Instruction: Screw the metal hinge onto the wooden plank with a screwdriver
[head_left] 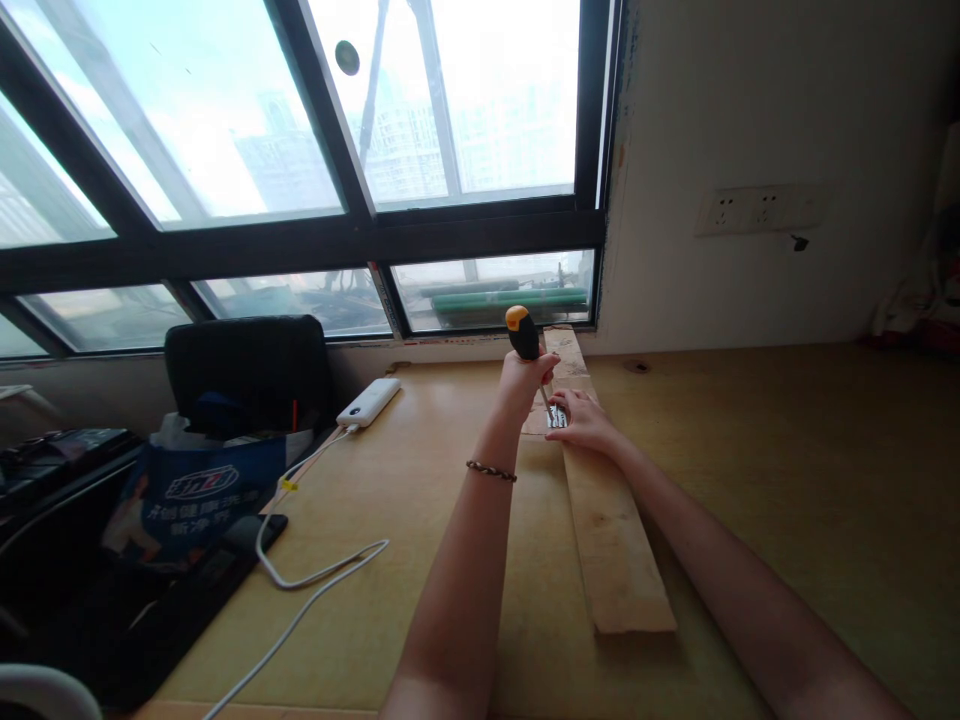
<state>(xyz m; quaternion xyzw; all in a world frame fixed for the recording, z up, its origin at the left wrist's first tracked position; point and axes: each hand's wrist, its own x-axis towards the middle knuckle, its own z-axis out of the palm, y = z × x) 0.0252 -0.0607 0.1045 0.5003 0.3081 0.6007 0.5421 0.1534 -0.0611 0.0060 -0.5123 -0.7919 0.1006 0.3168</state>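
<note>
Left hand grips screwdriver; right hand pinches metal plate at far half of wooden plank. Probably best: screwdriver square, plate flat.

- On table: board, stretching near to far.
- On board's far half: plate, in right hand.
- In left hand: screwdriver.
- Left of board: power bank; farther left, bag before chair.

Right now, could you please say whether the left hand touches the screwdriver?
Touching: the head view shows the left hand closed around the screwdriver, whose handle sticks out above.
</note>
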